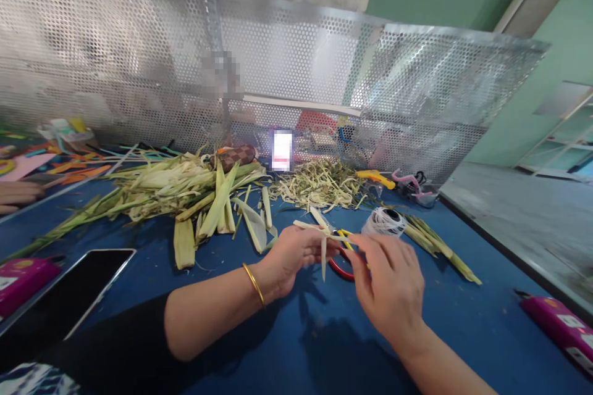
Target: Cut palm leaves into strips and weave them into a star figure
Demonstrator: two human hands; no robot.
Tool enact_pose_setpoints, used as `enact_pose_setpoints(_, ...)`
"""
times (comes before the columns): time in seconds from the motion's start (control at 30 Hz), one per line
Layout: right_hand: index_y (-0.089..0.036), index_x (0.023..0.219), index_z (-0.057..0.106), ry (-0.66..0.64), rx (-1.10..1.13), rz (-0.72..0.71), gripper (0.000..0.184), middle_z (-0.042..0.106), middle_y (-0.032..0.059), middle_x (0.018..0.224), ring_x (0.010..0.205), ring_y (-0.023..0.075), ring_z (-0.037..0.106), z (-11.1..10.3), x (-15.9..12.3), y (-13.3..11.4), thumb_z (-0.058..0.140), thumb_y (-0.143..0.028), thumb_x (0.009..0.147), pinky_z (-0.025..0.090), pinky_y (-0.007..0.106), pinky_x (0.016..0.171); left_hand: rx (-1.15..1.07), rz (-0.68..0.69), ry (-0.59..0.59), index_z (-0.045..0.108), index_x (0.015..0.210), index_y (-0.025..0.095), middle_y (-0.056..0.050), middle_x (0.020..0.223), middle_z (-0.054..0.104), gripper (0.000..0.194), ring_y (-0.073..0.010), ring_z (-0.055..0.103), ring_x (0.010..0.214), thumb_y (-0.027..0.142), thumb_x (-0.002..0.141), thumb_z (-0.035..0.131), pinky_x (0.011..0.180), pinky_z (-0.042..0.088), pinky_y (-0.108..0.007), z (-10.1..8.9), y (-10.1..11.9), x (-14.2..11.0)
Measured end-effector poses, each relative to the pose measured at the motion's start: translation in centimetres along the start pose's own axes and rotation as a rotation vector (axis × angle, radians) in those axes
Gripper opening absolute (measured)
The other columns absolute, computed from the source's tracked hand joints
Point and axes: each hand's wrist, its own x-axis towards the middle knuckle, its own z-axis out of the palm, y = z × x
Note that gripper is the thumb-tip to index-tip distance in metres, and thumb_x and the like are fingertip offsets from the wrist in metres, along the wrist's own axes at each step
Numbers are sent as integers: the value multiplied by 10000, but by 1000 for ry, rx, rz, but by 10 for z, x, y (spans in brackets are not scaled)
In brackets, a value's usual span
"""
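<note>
Above the blue table, my left hand (291, 256) is closed on narrow pale strips of corn husk (323, 258). One strip dangles below the fingers, and another sticks out over the thumb. My right hand (391, 274) pinches the right end of a husk strip between thumb and fingertips. Beneath the hands lie scissors with red handles (341, 269), partly covered. A spool of white string (383, 222) sits just beyond my right hand. Left of my hands is a large heap of corn husks (162, 188), and behind them a pile of thin shredded husk (319, 185).
A perforated metal screen (296, 43) closes off the table's back. A phone (69, 296) lies at left, with magenta packs (23, 281) on both sides. Husk stalks (440, 247) and a yellow-handled tool (376, 179) are at right. Another person's hand (18, 194) rests at far left.
</note>
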Motion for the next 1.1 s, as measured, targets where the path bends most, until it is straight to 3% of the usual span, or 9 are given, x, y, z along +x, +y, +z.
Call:
enact_pose_setpoints(0.07, -160, 1028, 595, -44, -14, 51, 215, 638, 117, 918, 871, 242, 565, 2, 1, 5, 479, -304, 918, 374, 370, 808, 1, 2, 16, 675, 761, 110, -83, 739, 693, 200, -147, 631, 676, 293, 679, 689, 708, 499, -271, -1, -1, 0)
enact_pose_setpoints(0.2, -188, 751, 563, -265, 158, 39, 291, 586, 5, 640, 624, 153, 539, 10, 2, 4, 368, -239, 961, 344, 357, 833, 100, 22, 59, 648, 722, 117, -26, 605, 627, 208, -83, 526, 506, 316, 701, 706, 525, 427, -205, -1, -6, 3)
enact_pose_setpoints(0.47, -178, 646, 530, -247, 359, -22, 311, 533, -4, 589, 587, 127, 457, 6, 1, -5, 396, -196, 926, 362, 317, 750, 252, 106, 41, 590, 582, 137, 21, 503, 535, 282, -63, 465, 431, 367, 713, 687, 476, 398, -203, 0, -2, 5)
enact_pose_setpoints(0.53, -183, 617, 529, -282, 515, 155, 372, 522, -8, 569, 572, 127, 455, 8, 0, -1, 367, -268, 941, 380, 304, 698, 283, 73, 25, 602, 611, 138, 6, 536, 572, 293, -80, 513, 466, 398, 732, 661, 491, 414, -207, -3, 1, 5)
enact_pose_setpoints(0.6, -187, 601, 535, -288, 702, 464, 449, 496, -10, 543, 552, 132, 455, 10, 1, 4, 329, -386, 947, 381, 285, 605, 309, 10, -25, 637, 690, 137, -27, 622, 637, 305, -98, 566, 520, 436, 752, 630, 495, 420, -207, -5, 5, 6)
enact_pose_setpoints(0.67, -182, 643, 564, -285, 896, 767, 444, 500, -8, 562, 553, 137, 468, 14, 2, 8, 394, -504, 897, 364, 268, 536, 339, -59, -115, 668, 764, 134, -54, 703, 677, 345, -102, 582, 533, 474, 758, 609, 468, 398, -200, -7, 8, 5)
enact_pose_setpoints(0.73, -174, 701, 584, -318, 1105, 945, 399, 517, -10, 595, 555, 131, 471, 16, 5, 11, 533, -556, 802, 356, 257, 520, 372, -107, -196, 685, 784, 134, -61, 727, 687, 397, -96, 565, 506, 520, 746, 600, 429, 359, -195, -7, 8, 3)
enact_pose_setpoints(0.87, -172, 648, 574, -368, 1337, 1044, 348, 504, -30, 557, 517, 102, 420, 18, 7, 9, 674, -501, 699, 323, 241, 505, 474, -113, -187, 689, 746, 137, -37, 667, 667, 360, -79, 515, 474, 490, 686, 661, 404, 288, -187, -5, 4, 0)
enact_pose_setpoints(1.1, -182, 538, 546, -125, 1212, 1084, 306, 474, -43, 483, 489, 102, 393, 21, 5, 2, 684, -426, 660, 314, 246, 490, 545, -59, -183, 674, 649, 140, -20, 590, 653, 179, -86, 506, 477, 313, 691, 657, 431, 302, -188, -3, 3, 0)
